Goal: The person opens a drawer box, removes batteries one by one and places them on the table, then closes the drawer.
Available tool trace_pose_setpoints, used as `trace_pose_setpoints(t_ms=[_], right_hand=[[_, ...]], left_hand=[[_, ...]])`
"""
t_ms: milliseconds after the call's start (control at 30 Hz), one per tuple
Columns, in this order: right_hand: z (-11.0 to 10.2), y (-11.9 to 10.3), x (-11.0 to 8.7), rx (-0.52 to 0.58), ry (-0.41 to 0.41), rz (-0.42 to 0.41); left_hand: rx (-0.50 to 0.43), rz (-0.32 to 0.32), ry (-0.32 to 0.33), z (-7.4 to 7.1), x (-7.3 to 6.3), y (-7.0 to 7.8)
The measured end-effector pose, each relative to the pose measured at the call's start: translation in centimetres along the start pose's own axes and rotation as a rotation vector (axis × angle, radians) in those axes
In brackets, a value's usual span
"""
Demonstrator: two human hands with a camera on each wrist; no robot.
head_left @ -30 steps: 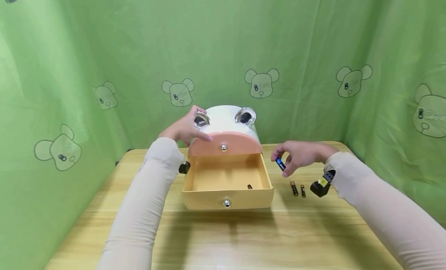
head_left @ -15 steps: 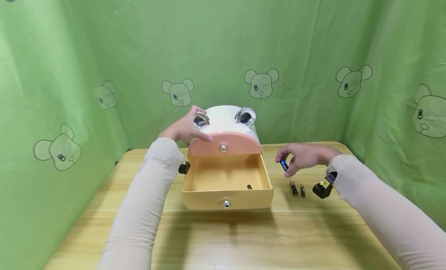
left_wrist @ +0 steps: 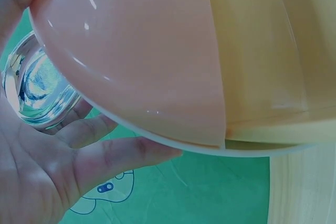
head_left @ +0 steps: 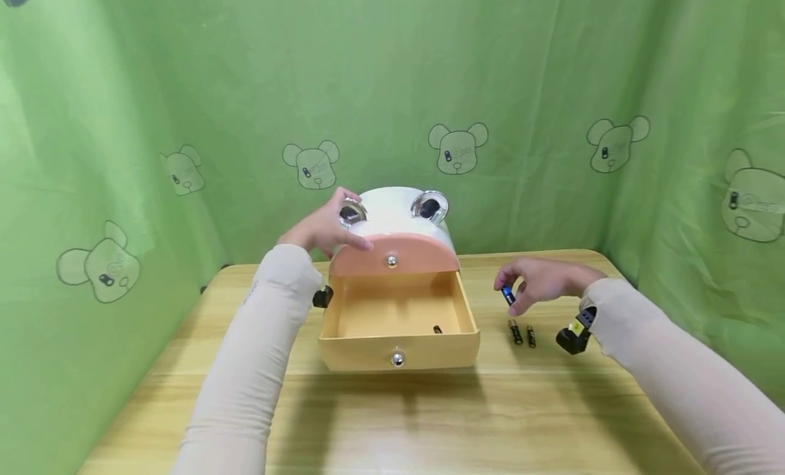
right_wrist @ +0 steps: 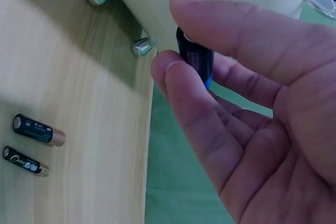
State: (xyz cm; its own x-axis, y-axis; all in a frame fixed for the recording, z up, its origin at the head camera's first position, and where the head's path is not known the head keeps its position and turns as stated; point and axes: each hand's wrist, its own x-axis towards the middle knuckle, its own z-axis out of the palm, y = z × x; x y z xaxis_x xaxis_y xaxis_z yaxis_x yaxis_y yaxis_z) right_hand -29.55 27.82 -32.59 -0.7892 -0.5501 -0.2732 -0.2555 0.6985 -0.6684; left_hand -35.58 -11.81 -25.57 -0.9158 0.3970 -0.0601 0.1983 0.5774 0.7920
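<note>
1. A blue-and-black battery (head_left: 508, 296) is pinched between thumb and fingers of the right hand (head_left: 540, 281), above the table (head_left: 392, 427), right of the pulled-out drawer (head_left: 362, 356).
2. The box (head_left: 392, 212) is gripped at its upper left by the left hand (head_left: 321, 224).
3. Two batteries (head_left: 516, 332) are laid near the right hand; a small dark piece (head_left: 437, 330) is seen inside the drawer.
4. Setting-down seems the step in hand; gentle lowering beside the pair would be called for.

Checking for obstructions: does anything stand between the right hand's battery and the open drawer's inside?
Yes, the side wall of the yellow drawer, left of the battery in the right hand; nothing else visible does.
</note>
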Motion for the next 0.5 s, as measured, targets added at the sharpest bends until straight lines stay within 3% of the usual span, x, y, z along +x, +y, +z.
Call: trace_pose_setpoints(t_ms=[500], right_hand=[[0.6, 2.0, 0.4, 0.010, 0.017, 0.030]], left_hand=[[-0.003, -0.004, -0.004, -0.1, -0.1, 0.0]])
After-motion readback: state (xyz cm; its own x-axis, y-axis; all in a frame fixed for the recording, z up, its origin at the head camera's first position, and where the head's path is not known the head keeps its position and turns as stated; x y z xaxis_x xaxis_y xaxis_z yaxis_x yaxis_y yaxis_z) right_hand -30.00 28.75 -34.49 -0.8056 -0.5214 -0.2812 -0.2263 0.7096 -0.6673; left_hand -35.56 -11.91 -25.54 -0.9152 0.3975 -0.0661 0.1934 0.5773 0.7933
